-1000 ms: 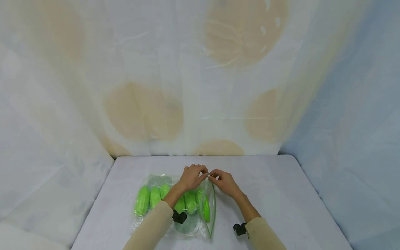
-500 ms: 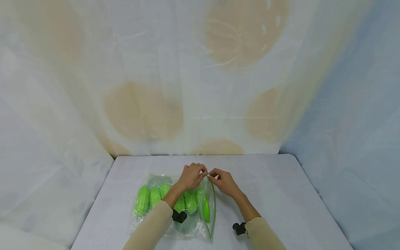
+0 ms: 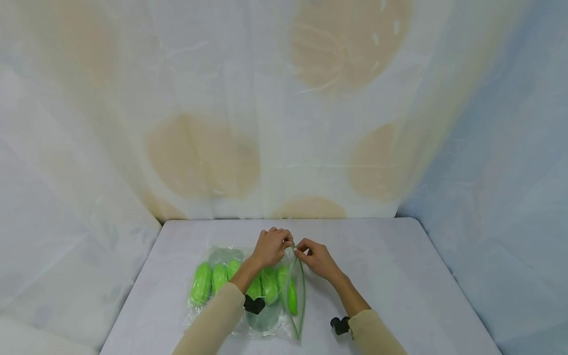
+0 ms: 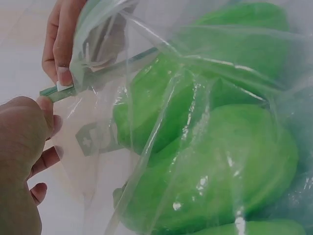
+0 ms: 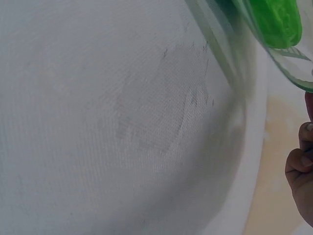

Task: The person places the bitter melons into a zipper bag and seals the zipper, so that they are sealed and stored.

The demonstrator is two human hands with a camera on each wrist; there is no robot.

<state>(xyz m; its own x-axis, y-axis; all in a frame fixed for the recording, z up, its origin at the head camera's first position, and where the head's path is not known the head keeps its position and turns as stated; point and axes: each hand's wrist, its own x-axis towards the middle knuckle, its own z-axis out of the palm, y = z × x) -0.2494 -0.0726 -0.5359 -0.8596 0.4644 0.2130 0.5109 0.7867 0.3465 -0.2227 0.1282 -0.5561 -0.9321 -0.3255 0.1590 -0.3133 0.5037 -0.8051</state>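
A clear zip bag (image 3: 266, 323) with a pale green zip strip lies on the table, holding several bright green oblong fruits (image 3: 202, 284). My left hand (image 3: 270, 248) pinches the far end of the strip between thumb and fingers. Close beside it, my right hand (image 3: 318, 258) pinches the strip too. In the left wrist view, a small white piece (image 4: 64, 87) sits on the zip strip (image 4: 57, 94) at the right hand's fingertips (image 4: 64, 77). Below those fingers, the bag's mouth gapes in a narrow loop. The right wrist view catches curled fingers (image 5: 302, 159) at its edge.
The white table (image 3: 390, 281) has a rounded far corner on each side. Patterned sheeting (image 3: 275, 108) hangs behind it and along both sides. Black wrist cameras (image 3: 254, 305) sit near both sleeves.
My left hand has shifted slightly up and left along the strip's end, opening a small gap to the right hand. My right hand has hardly moved.
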